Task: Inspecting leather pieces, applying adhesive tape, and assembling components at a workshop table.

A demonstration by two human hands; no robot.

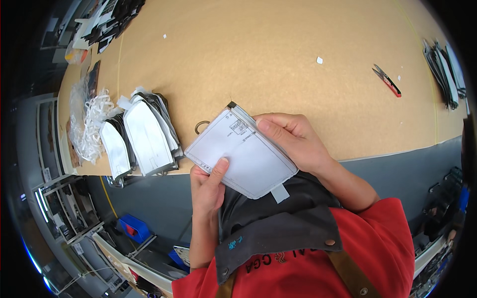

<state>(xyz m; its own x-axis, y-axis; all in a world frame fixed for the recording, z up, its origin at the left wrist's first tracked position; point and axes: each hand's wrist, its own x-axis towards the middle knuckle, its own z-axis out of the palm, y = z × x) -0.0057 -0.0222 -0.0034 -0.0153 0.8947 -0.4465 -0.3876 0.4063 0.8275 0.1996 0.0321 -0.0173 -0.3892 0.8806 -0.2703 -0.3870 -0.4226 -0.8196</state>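
A flat white piece with printed outline lines [243, 159] is held up over the table's near edge, its layered edge showing at the upper right. It has a dark corner at the top and a pale tab [280, 193] sticking out at the bottom. My left hand [208, 186] grips its lower left side, thumb on top. My right hand [293, 139] pinches its right edge, thumb on the face and fingers behind. A brass-coloured ring [200, 127] shows beside its left edge; whether it is attached I cannot tell.
Stacks of white-faced, dark-edged pieces [149, 131] stand at the table's left, beside tangled white strips [97, 116]. Red-handled thread snips [387, 82] lie at the right, near a small white scrap [319, 60]. More dark and white pieces [439, 74] lie at the far right.
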